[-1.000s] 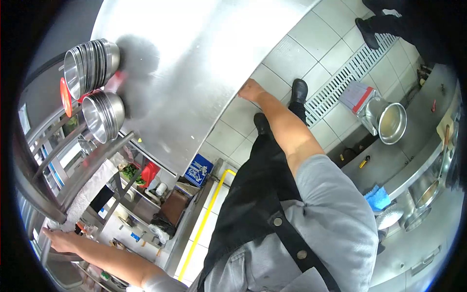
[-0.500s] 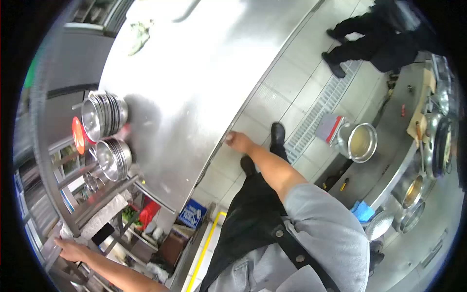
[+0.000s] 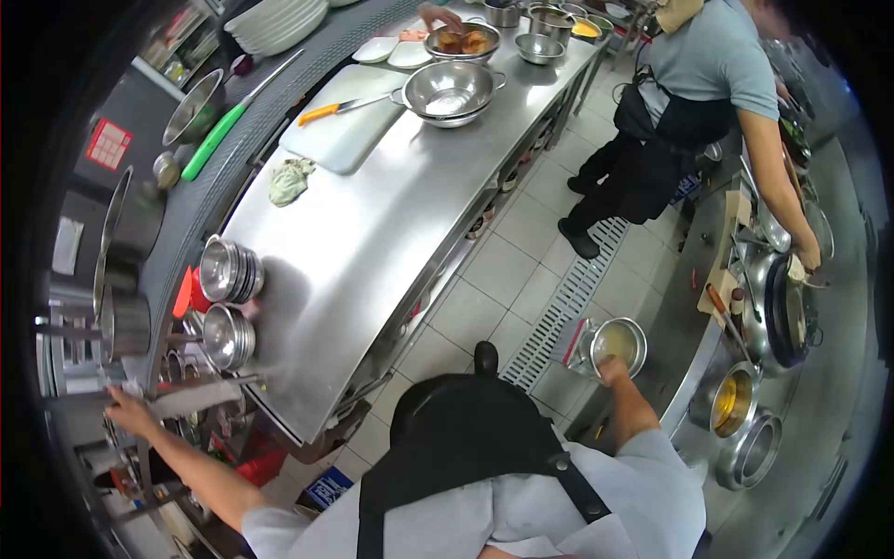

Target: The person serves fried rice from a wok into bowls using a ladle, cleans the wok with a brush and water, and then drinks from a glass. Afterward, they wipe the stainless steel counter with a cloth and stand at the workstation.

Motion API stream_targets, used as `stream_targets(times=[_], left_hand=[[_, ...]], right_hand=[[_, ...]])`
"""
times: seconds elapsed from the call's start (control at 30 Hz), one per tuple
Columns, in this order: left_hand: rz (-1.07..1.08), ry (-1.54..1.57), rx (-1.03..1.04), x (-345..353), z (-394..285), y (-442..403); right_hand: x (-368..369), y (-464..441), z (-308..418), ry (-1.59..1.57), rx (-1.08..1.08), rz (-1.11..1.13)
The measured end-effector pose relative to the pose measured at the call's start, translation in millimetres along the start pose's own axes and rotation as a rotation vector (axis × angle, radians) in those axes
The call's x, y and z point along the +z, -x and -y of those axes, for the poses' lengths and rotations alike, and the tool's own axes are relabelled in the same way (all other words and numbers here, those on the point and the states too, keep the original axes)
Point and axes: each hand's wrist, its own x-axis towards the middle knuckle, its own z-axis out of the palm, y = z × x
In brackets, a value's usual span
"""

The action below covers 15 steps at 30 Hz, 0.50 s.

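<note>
My right hand (image 3: 612, 369) is at the near rim of a metal pot (image 3: 641, 343) of pale liquid, its fingers closed over the edge. Beside the pot stands a grey box with a red stripe (image 3: 572, 341). Stretched out to the far left, my left hand (image 3: 135, 413) touches the metal rack (image 3: 88, 399) by a white cloth or paper roll (image 3: 196, 399); its fingertips are too small and partly hidden to read. Two stacks of steel bowls (image 3: 231, 270) stand on the steel table's corner near that arm.
The steel table (image 3: 372, 252) bears a crumpled green cloth (image 3: 291, 181), a white cutting board (image 3: 326, 140) with an orange-handled knife (image 3: 340, 110), and a colander (image 3: 450, 91). A co-worker (image 3: 708, 102) stands at the stove on the right. A floor drain grate (image 3: 568, 293) runs between.
The view has swung up, bringing the far table and co-worker into sight. My right hand has moved from beside the table edge to the pot. My left hand stays at the rack.
</note>
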Motion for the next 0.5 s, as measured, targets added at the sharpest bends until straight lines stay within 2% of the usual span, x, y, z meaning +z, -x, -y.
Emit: stream_targets(times=[0.03,0.1,0.13,0.17,0.2,0.23,0.27,0.3,0.33,0.37,0.4,0.47,0.5], left_hand=[[-0.026,-0.066,0.165,-3,1,0],[-0.130,0.030,0.103,-16,-38,6],[-0.022,0.027,-0.069,-18,-44,4],[0.080,0.021,-0.242,-20,-48,3],[-0.142,0.049,-0.205,-22,-61,10],[-0.363,0.073,-0.160,-27,-81,25],[-0.444,0.066,0.023,-42,-106,41],[-0.517,0.061,0.208,-61,-149,63],[-0.390,0.369,0.197,-56,-182,95],[-0.238,0.556,0.181,-55,-233,139],[-0.001,0.697,0.330,-43,-254,174],[0.513,0.873,0.298,-19,-332,245],[0.609,0.762,0.408,1,-357,274]], right_hand=[[-11,17,3,0.052,-0.050,0.043],[12,21,24,0.056,-0.081,0.046],[32,21,36,0.051,-0.103,0.050],[75,1,57,-0.676,0.082,0.236],[105,-22,74,-1.393,0.282,0.424],[49,3,114,-1.323,0.298,0.286],[-27,36,160,-1.240,0.321,0.153],[72,-21,169,-1.207,0.150,0.003],[149,-69,179,-1.152,-0.023,-0.157],[176,-89,193,-1.085,-0.178,-0.315],[125,-75,179,-1.202,-0.146,-0.158],[-10,-22,138,-1.398,-0.025,0.151],[-56,-9,130,-1.389,-0.009,0.153]])
